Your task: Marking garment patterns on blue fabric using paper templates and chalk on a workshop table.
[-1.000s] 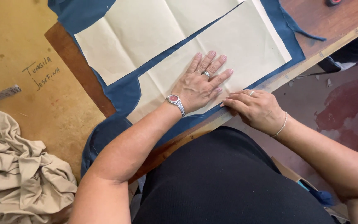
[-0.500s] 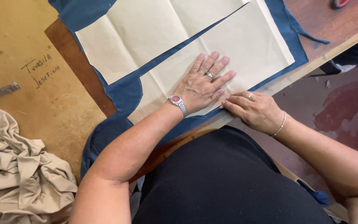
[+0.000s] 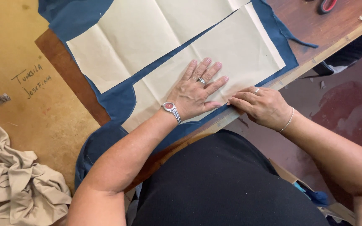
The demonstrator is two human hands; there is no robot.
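My left hand (image 3: 197, 90), with a ring and a red-faced wristwatch, lies flat with fingers spread on the nearer cream paper pattern piece (image 3: 235, 58). That piece rests on dark blue fabric (image 3: 118, 100) spread over the wooden table (image 3: 311, 25). My right hand (image 3: 262, 106), wearing a ring and a thin bracelet, has its fingers curled at the near edge of the pattern and fabric, by the table's rim. What the fingertips pinch is too small to make out. A second cream pattern piece (image 3: 139, 37) lies farther back on the same fabric.
Crumpled beige cloth (image 3: 15, 184) sits at the lower left on a tan board (image 3: 17, 54) with handwriting. Red-handled scissors (image 3: 325, 5) lie at the table's far right. A reddish floor (image 3: 348, 100) shows to the right, with a cardboard box corner (image 3: 315, 196) below.
Both hands have slid slightly rightward along the pattern's near edge. The view has shifted a little, bringing the scissors into sight.
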